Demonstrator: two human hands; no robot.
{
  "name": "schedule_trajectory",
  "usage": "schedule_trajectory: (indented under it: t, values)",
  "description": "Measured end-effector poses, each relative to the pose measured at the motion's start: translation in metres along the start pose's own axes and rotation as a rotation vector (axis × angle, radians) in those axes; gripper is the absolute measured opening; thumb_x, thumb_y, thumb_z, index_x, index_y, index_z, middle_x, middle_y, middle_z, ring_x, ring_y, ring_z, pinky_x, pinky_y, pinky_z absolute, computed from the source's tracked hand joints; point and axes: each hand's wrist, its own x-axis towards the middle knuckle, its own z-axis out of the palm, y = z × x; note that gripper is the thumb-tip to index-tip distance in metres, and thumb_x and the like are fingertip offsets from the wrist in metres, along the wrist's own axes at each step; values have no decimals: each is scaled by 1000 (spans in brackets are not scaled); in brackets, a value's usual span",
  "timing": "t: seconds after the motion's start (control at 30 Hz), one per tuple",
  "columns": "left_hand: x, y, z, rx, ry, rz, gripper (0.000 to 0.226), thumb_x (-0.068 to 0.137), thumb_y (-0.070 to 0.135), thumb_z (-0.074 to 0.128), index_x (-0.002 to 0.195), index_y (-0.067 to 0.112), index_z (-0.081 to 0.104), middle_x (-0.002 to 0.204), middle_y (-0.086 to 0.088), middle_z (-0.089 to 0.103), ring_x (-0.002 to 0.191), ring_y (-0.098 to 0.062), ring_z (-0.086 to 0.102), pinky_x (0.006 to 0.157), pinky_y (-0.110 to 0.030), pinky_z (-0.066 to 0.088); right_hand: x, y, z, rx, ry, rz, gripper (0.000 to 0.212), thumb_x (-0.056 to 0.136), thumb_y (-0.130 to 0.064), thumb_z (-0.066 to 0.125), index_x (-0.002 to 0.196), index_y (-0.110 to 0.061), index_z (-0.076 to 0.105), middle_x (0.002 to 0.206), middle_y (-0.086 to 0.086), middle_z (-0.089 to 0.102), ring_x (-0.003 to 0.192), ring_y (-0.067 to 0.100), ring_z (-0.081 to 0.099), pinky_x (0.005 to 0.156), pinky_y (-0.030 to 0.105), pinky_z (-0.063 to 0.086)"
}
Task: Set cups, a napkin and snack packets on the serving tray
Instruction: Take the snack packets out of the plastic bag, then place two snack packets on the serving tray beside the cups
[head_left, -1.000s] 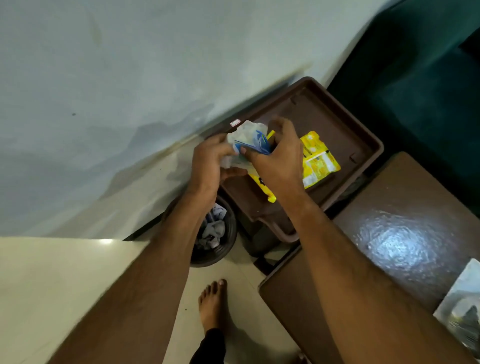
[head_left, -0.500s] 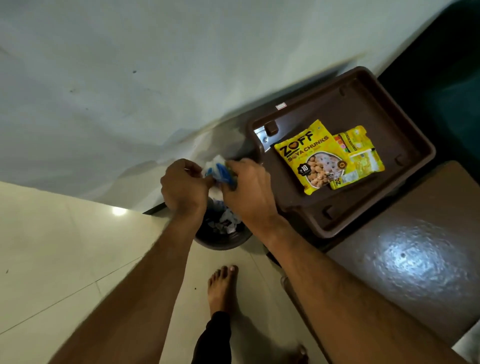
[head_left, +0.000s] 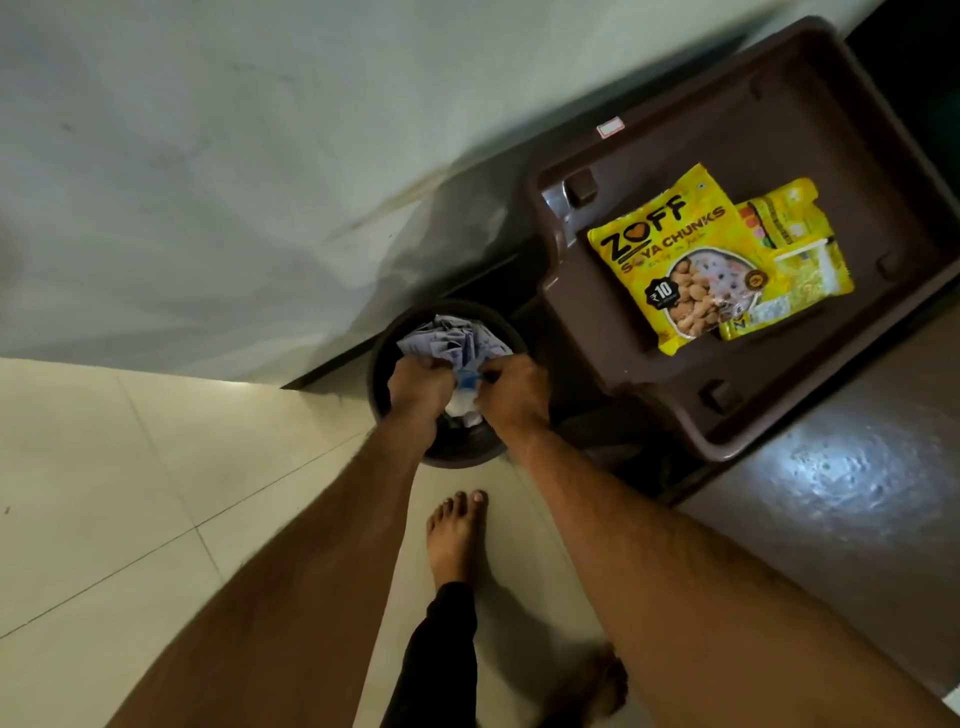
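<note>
Both hands meet over the bin (head_left: 387, 358) on the floor. Left hand (head_left: 420, 385) and right hand (head_left: 511, 392) each have fingers pinching a crumpled white-and-blue wrapper (head_left: 466, 385) above the paper waste. The tray (head_left: 582, 312) overhangs the counter (head_left: 841, 499) edge, its far corner cut off by the frame. Two packets (head_left: 680, 260) lie overlapping inside, with open tray floor around them. A bare foot (head_left: 457, 535) stands near the bin.

2 snack packets (head_left: 691, 260), 1 tray (head_left: 613, 332), 1 bin (head_left: 382, 358)
</note>
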Motion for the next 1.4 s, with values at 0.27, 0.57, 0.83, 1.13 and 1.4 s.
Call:
schedule_trajectory:
  t: [0.27,0.57,0.83,1.13,1.4]
  values:
    - [18,-21,15,-130,-142,-72,22,101,6,48,113,3,65,94,-11,67,85,-23,63,77,-33,50,25,18,17,139,-221,268,33,97,-5,57,128,2,64,131,25,66,125,42,61,107,53,52]
    - [-11,-10,10,-45,-123,233,21,101,20,46,98,30,63,97,8,69,94,-7,65,71,-17,47,9,10,-4,103,-177,80,33,101,-6,54,133,-5,62,131,17,67,126,33,61,109,47,51]
    - [-56,16,-6,234,24,757,30,104,15,53,132,14,62,129,-3,68,116,-9,61,108,-18,46,-32,-24,-57,-49,56,-388,35,99,-16,59,134,-12,61,131,9,69,119,21,66,104,35,55]
    - [-135,62,-25,313,184,1091,43,104,15,52,147,12,51,148,-5,56,139,-18,49,111,-15,30,-79,-47,-126,12,342,-574,33,90,2,62,122,0,67,114,19,70,101,33,68,87,42,56]
    - [-183,117,26,283,173,1244,35,95,2,57,129,2,62,127,-15,66,123,-29,59,105,-28,41,-62,-18,-206,31,588,-298,37,83,1,60,119,-1,69,115,18,71,109,37,65,93,45,51]
